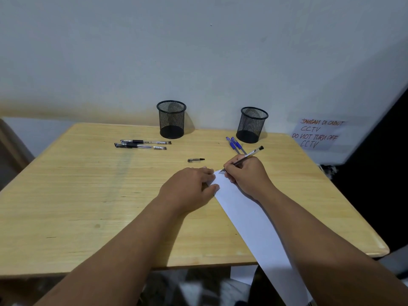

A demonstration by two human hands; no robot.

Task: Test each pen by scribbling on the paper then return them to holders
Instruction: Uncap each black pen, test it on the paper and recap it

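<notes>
A white sheet of paper [249, 215] lies on the wooden table [92, 195], running from the middle toward the near right edge. My right hand [245, 175] grips an uncapped black pen [247, 156], its tip touching the paper's far corner. My left hand [189, 186] rests on the paper's left edge, fingers pressing it flat. The pen's loose cap [195, 160] lies just beyond my hands. Two capped black pens [143, 144] lie at the left. Two blue pens [235, 145] lie near the right mesh holder [252, 124]. A second mesh holder [171, 119] stands at the back centre.
A wall runs directly behind the table. A handwritten CCTV notice [318, 134] is taped to the wall at the right. A dark area lies off the table's right edge, and the paper overhangs the near edge.
</notes>
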